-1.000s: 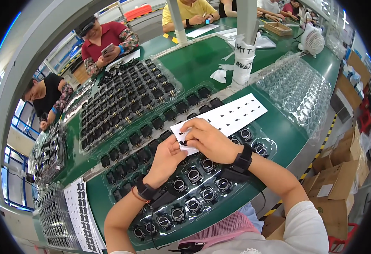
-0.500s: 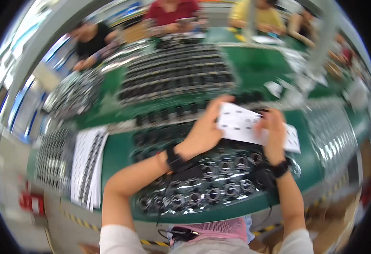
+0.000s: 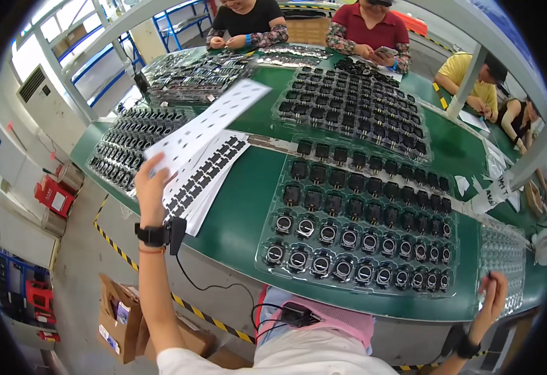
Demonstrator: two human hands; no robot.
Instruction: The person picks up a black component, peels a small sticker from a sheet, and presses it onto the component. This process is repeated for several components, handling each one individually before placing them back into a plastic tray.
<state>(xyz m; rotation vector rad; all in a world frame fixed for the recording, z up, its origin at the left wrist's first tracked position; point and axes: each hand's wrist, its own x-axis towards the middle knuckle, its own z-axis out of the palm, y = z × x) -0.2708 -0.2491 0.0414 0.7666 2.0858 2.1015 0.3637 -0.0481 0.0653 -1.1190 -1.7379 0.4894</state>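
Observation:
My left hand (image 3: 153,187) pinches the near end of a white sheet (image 3: 217,119) dotted with small dark pieces. That sheet is raised and tilted over a stack of similar paper sheets (image 3: 203,172), whose top one carries rows of black cut-out stickers. At the lower right, my right hand (image 3: 493,297) is raised by the table's edge with its fingers drawn together. A tiny dark thing shows at its fingertips, too small to name. Between my hands lies a clear plastic tray (image 3: 264,250) of black square parts, the two nearest rows showing silver rings.
Another filled tray (image 3: 279,109) lies farther back, with one (image 3: 98,147) at the left and a clear blister tray (image 3: 501,250) at the right. A heap of packed parts (image 3: 192,75) sits at the far left. Several people work across the green table (image 3: 236,215). A grey post (image 3: 470,81) stands at right.
The view has turned, shifting the table rightward. My left hand has carried the white sheet left over the paper stack. My right hand has let go of the sheet and moved to the lower right.

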